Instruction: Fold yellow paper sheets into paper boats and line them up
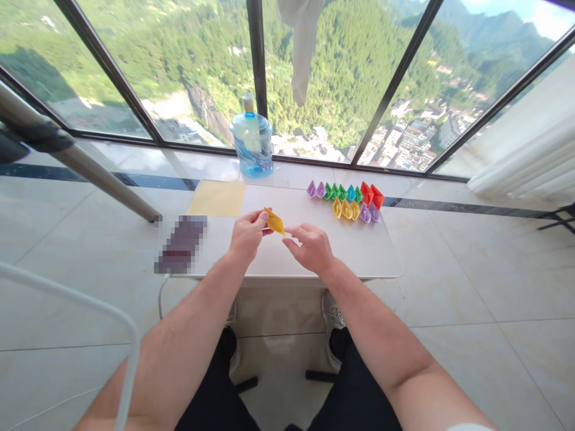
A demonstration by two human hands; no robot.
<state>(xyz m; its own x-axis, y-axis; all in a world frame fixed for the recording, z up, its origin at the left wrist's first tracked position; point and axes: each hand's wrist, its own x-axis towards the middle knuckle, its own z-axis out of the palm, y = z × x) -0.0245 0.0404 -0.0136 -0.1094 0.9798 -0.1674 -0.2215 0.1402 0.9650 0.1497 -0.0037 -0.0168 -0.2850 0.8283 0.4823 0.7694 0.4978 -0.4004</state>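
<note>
A yellow folded paper boat (275,222) is held above the white table, its pointed ends tilted down to the right. My left hand (250,233) pinches its upper left end between thumb and fingers. Close to the lower right tip, my right hand (311,246) has its index finger and thumb apart; whether the fingertip touches the paper I cannot tell. Finished paper boats stand in two rows at the table's right: purple boats (316,190), green boats (336,192), a blue boat (351,193), red boats (372,194) and yellow boats (346,209).
Pale yellow paper sheets (217,199) lie on the left of the white table (287,263). A pixelated dark object (181,244) rests at its left edge. Behind the table stands a blue water jug (252,143) by the window. A slanted pole (112,173) reaches down at left.
</note>
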